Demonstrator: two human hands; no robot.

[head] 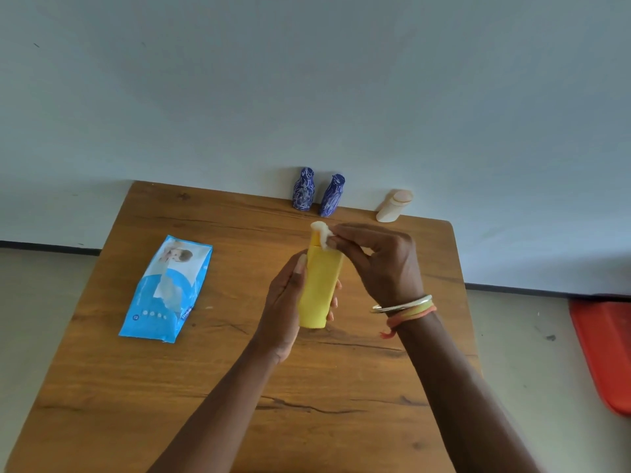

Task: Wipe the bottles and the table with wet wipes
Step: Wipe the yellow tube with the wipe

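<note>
A yellow bottle is held upright above the middle of the wooden table, gripped around its body by my left hand. My right hand pinches a small white wet wipe against the bottle's top. Two blue patterned bottles stand at the table's far edge by the wall. A cream bottle stands to their right. The blue wet wipes pack lies flat on the left side of the table.
A pale wall rises directly behind the table. A red plastic object sits on the floor at the right edge of view. Bangles and a thread circle my right wrist.
</note>
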